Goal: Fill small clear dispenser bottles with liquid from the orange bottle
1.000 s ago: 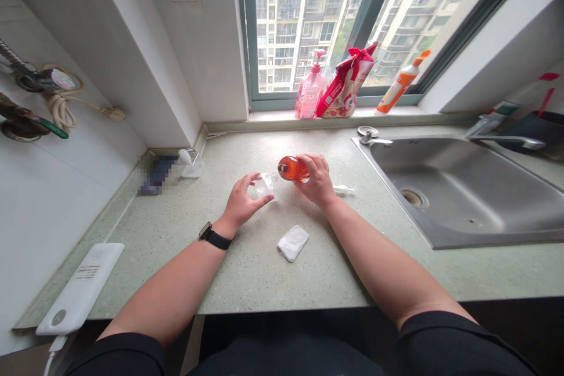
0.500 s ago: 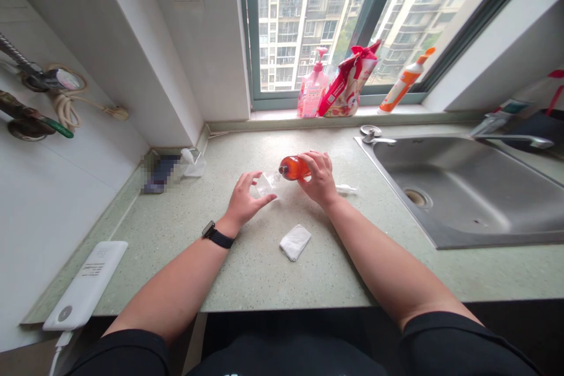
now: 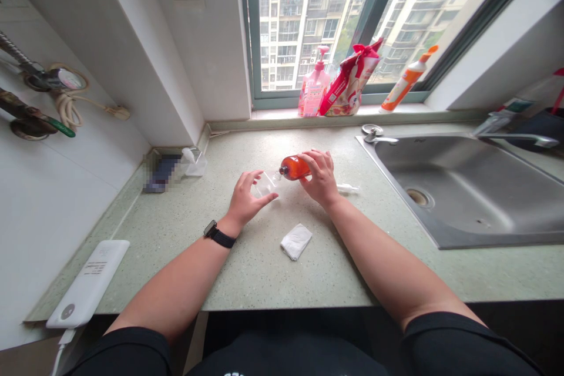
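In my right hand (image 3: pixel 321 179) is an orange-red see-through bottle (image 3: pixel 294 168), tipped nearly level with its uncapped dark neck pointing left. My left hand (image 3: pixel 247 197) grips a clear plastic bottle (image 3: pixel 267 184) between thumb and fingers, its mouth close to the orange bottle's neck. Whether the two mouths touch, or any liquid passes between them, I cannot tell. A white pump top (image 3: pixel 349 188) lies on the counter just right of my right hand. Nearer to me, below both hands, rests a folded white tissue (image 3: pixel 296 241).
To the right is a steel sink (image 3: pixel 434 245) with a faucet (image 3: pixel 524 140). A pink pump bottle (image 3: pixel 314 91), a red bag (image 3: pixel 350 82) and an orange-white bottle (image 3: pixel 405 83) line the windowsill. At left are a white power bank (image 3: pixel 90 282) and a small clear container (image 3: pixel 194 164).
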`<action>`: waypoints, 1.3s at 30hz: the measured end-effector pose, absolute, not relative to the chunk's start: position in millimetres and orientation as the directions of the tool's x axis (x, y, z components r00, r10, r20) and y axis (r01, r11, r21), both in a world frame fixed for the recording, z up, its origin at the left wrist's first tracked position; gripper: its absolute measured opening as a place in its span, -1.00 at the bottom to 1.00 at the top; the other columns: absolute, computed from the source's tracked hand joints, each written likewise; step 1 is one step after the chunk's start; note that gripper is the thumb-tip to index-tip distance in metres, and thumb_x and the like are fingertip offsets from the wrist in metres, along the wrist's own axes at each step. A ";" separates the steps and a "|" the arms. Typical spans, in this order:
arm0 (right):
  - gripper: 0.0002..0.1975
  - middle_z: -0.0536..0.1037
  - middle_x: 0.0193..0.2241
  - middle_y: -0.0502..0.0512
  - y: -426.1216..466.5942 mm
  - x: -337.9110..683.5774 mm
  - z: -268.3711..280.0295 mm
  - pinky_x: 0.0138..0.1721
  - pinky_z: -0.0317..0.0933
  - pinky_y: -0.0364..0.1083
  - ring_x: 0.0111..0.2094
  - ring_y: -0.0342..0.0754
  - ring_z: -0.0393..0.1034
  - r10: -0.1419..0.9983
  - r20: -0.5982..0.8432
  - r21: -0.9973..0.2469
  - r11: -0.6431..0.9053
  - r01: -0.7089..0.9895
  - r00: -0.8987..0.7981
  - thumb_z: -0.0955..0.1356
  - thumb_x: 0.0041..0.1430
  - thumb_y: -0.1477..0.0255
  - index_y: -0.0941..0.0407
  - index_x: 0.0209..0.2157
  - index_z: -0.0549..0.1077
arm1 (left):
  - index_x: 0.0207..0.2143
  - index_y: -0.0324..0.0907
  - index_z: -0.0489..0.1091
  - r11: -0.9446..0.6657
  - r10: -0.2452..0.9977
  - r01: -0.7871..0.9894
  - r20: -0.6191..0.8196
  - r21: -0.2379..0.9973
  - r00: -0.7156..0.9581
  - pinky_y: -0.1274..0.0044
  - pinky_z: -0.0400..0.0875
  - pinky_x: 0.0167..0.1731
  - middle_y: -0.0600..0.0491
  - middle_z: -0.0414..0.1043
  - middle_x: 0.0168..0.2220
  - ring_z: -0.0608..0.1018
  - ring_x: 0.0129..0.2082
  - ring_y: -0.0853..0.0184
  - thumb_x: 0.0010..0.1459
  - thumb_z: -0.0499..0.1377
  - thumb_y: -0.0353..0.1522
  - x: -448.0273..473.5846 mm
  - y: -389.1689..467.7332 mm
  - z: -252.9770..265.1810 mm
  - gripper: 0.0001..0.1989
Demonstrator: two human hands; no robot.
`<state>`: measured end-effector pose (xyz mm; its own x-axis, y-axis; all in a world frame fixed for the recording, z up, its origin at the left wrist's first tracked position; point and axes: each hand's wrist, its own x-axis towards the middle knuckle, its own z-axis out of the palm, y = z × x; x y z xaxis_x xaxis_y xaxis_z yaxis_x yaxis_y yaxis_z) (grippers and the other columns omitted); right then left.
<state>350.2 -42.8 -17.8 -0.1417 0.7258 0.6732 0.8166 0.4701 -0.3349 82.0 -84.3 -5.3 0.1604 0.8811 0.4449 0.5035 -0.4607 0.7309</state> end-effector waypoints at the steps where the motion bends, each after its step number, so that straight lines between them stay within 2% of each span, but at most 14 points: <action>1: -0.37 0.49 0.22 0.14 -42.7 350.3 -17.8 0.48 -0.14 0.49 0.38 0.30 0.20 0.728 0.672 -0.335 0.467 0.818 -0.140 0.38 0.14 0.52 -0.11 0.26 0.41 | 0.22 -0.06 0.42 -0.459 0.882 0.505 0.443 0.731 0.161 0.24 0.56 0.09 -0.08 0.48 0.06 0.61 -0.01 0.11 0.10 0.50 -0.02 82.1 -84.4 -5.3 -0.28; 7: -0.35 0.49 0.22 0.11 -43.0 350.4 -16.7 0.50 -0.22 0.51 0.39 0.30 0.19 0.710 0.690 -0.322 0.477 0.818 -0.142 0.38 0.16 0.54 -0.15 0.27 0.40 | 0.23 -0.05 0.41 -0.462 0.880 0.502 0.448 0.731 0.158 0.22 0.58 0.07 -0.09 0.48 0.07 0.61 -0.02 0.11 0.09 0.50 -0.01 82.5 -83.8 -7.1 -0.27; 13: -0.39 0.50 0.21 0.12 -44.2 349.8 -14.6 0.50 -0.21 0.54 0.38 0.30 0.21 0.692 0.706 -0.291 0.473 0.832 -0.147 0.37 0.20 0.55 -0.13 0.26 0.40 | 0.24 -0.04 0.41 -0.460 0.881 0.501 0.448 0.733 0.153 0.22 0.58 0.06 -0.08 0.47 0.08 0.62 -0.02 0.12 0.08 0.50 0.00 83.0 -83.0 -8.6 -0.25; 21: -0.35 0.47 0.24 0.10 -43.6 351.5 -15.0 0.51 -0.28 0.54 0.41 0.30 0.15 0.701 0.697 -0.308 0.484 0.819 -0.153 0.36 0.19 0.56 -0.15 0.29 0.39 | 0.24 -0.02 0.41 -0.458 0.882 0.491 0.447 0.741 0.149 0.22 0.59 0.07 -0.07 0.46 0.08 0.62 -0.01 0.11 0.07 0.51 -0.01 83.4 -82.1 -9.6 -0.25; 27: -0.33 0.47 0.24 0.10 -43.8 351.5 -15.4 0.51 -0.26 0.51 0.40 0.28 0.17 0.683 0.712 -0.255 0.472 0.844 -0.166 0.37 0.21 0.57 -0.16 0.31 0.37 | 0.24 -0.04 0.41 -0.467 0.877 0.486 0.456 0.738 0.151 0.22 0.59 0.06 -0.08 0.47 0.08 0.62 -0.01 0.11 0.07 0.51 0.00 83.2 -81.5 -11.0 -0.24; 33: -0.39 0.48 0.22 0.13 -44.3 351.0 -15.2 0.51 -0.23 0.48 0.38 0.24 0.20 0.632 0.751 -0.167 0.463 0.871 -0.192 0.37 0.24 0.55 -0.10 0.29 0.37 | 0.25 -0.04 0.41 -0.480 0.870 0.484 0.469 0.731 0.155 0.21 0.59 0.05 -0.09 0.47 0.08 0.62 -0.01 0.11 0.07 0.50 0.01 82.6 -80.1 -13.5 -0.23; 39: -0.35 0.47 0.23 0.13 -43.7 351.6 -15.6 0.51 -0.22 0.48 0.38 0.25 0.19 0.635 0.746 -0.151 0.456 0.877 -0.202 0.37 0.23 0.56 -0.11 0.32 0.35 | 0.24 -0.04 0.41 -0.481 0.869 0.487 0.471 0.729 0.153 0.21 0.60 0.04 -0.08 0.47 0.07 0.62 -0.02 0.11 0.06 0.50 0.00 82.4 -79.2 -14.3 -0.24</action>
